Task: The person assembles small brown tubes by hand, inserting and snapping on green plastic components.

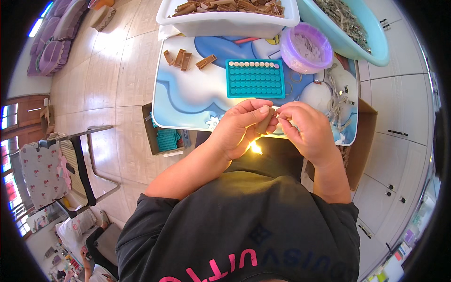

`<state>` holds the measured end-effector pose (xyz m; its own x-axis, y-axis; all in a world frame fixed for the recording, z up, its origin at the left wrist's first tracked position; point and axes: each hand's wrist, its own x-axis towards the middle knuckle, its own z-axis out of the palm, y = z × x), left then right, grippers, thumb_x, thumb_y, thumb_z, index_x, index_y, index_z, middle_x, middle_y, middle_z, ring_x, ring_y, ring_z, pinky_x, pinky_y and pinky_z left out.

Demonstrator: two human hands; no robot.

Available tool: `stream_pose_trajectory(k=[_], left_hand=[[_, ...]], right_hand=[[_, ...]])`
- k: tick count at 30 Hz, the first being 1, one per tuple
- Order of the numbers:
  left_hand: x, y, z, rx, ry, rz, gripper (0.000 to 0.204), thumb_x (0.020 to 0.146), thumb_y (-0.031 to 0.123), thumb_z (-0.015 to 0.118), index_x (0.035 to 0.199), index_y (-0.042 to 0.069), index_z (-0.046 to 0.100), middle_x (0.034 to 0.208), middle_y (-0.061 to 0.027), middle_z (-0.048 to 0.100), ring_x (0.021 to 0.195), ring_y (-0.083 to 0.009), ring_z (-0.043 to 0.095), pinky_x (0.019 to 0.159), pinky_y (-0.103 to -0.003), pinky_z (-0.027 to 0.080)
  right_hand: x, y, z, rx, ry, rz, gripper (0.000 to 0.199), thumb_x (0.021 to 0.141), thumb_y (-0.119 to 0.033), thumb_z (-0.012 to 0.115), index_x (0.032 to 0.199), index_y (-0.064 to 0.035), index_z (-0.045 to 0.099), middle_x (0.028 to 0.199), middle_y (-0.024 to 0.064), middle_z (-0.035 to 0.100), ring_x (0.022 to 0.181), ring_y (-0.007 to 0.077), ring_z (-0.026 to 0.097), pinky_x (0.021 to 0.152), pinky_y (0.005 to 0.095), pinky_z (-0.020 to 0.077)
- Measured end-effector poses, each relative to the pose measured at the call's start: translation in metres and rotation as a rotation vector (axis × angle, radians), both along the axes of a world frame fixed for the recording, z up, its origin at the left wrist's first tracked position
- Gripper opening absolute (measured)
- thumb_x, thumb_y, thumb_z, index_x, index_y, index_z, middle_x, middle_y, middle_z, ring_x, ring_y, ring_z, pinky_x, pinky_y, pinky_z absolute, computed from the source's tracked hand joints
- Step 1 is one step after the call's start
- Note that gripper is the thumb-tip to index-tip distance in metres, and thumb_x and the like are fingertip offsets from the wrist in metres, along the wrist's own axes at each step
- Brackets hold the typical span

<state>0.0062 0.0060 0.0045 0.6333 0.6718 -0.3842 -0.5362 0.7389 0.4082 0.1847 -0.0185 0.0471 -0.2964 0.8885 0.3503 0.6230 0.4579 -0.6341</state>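
Note:
My left hand (242, 123) is closed around a brown plastic casing (265, 126), held upright over the table's near edge with the thumb against its top. Close beside that top end is my right hand (303, 127), its thumb and forefinger pinched together. Whatever lies between those fingertips is too small to make out. Just beyond both hands sits a teal tray (256, 81) of round wells. Small round whitish pieces (249, 64) fill its far row, the last on the right looking purplish. Several more brown casings (181, 59) lie at the table's far left.
A white bin (230, 26) of brown casings stands at the back. Right of it are a purple tub (307, 48) with small pale pieces and a light blue basin (376, 54) of greyish strands. Loose strands (339, 96) lie on the table's right; cardboard boxes (364, 145) flank the table.

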Motion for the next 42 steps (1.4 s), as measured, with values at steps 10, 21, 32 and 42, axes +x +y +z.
stream_pose_trajectory(k=[10, 21, 32, 42], left_hand=[[0.002, -0.003, 0.007, -0.022, 0.059, 0.030, 0.014, 0.090, 0.011, 0.054, 0.102, 0.003, 0.055, 0.095, -0.0084, 0.060, 0.085, -0.0173, 0.060, 0.081, -0.032, 0.050], [0.004, -0.006, 0.011, 0.039, 0.058, 0.018, 0.018, 0.091, 0.013, 0.052, 0.105, 0.002, 0.056, 0.085, -0.0059, 0.059, 0.075, -0.0142, 0.057, 0.083, -0.031, 0.049], [0.005, -0.005, 0.011, 0.067, 0.158, 0.013, 0.021, 0.091, 0.015, 0.054, 0.106, 0.001, 0.056, 0.089, -0.0041, 0.059, 0.078, -0.0118, 0.054, 0.072, -0.025, 0.045], [0.008, -0.004, 0.017, -0.054, 0.289, 0.199, 0.019, 0.090, 0.015, 0.057, 0.106, 0.005, 0.056, 0.097, -0.0063, 0.061, 0.086, -0.0143, 0.058, 0.073, -0.027, 0.047]], right_hand=[[-0.002, -0.001, -0.002, -0.003, 0.000, -0.014, 0.013, 0.073, -0.005, 0.065, 0.083, -0.0037, 0.057, 0.082, 0.0104, 0.061, 0.070, 0.0284, 0.060, 0.059, 0.0344, 0.0481], [-0.008, -0.006, -0.001, 0.121, -0.067, -0.051, 0.013, 0.072, -0.002, 0.065, 0.083, -0.0029, 0.058, 0.081, 0.0090, 0.062, 0.068, 0.0276, 0.061, 0.057, 0.0349, 0.0486], [-0.006, -0.006, -0.006, 0.174, -0.059, -0.068, 0.014, 0.072, -0.003, 0.065, 0.083, -0.0030, 0.057, 0.080, 0.0086, 0.061, 0.068, 0.0266, 0.061, 0.058, 0.0342, 0.0487], [-0.011, -0.011, -0.008, 0.086, -0.192, -0.175, 0.022, 0.076, -0.023, 0.068, 0.073, -0.0067, 0.053, 0.067, 0.0067, 0.055, 0.057, 0.0252, 0.056, 0.049, 0.0347, 0.0426]])
